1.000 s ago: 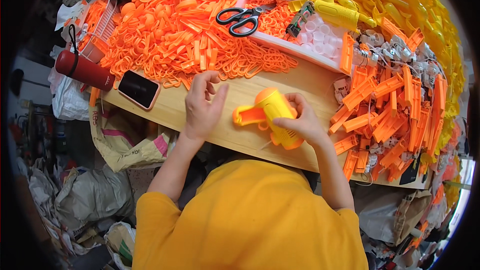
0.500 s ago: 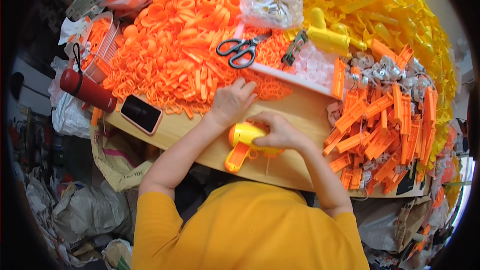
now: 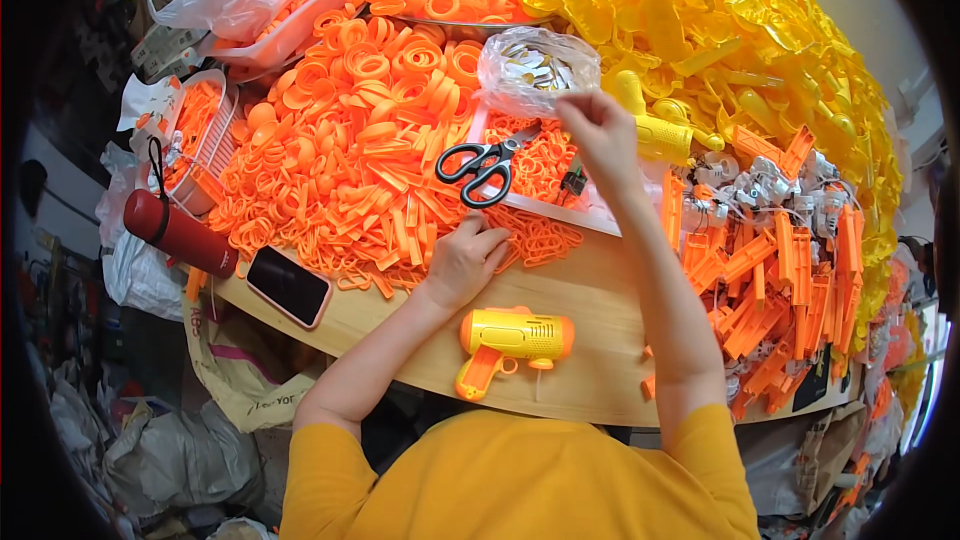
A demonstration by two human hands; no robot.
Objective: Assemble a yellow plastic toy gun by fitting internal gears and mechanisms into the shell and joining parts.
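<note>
A yellow toy gun with an orange handle (image 3: 510, 342) lies on the wooden table (image 3: 590, 380) in front of me, with neither hand on it. My left hand (image 3: 465, 260) rests with curled fingers at the near edge of a heap of orange plastic strips and rings (image 3: 350, 160). My right hand (image 3: 600, 135) reaches far out, fingers pinched at the edge of a clear bag of small pale parts (image 3: 535, 68). Whether it holds anything is unclear. Black-handled scissors (image 3: 480, 168) lie between the hands.
A mound of yellow plastic shells (image 3: 740, 30) fills the far right. Orange bars and small motor parts (image 3: 780, 250) lie at the right. A phone (image 3: 288, 286) and a red bottle (image 3: 180, 232) sit at the left edge. Bags crowd the floor below.
Both hands let go of the yellow toy gun, which now lies on the table. My left hand moved to the orange heap; my right hand reached far out to the clear bag.
</note>
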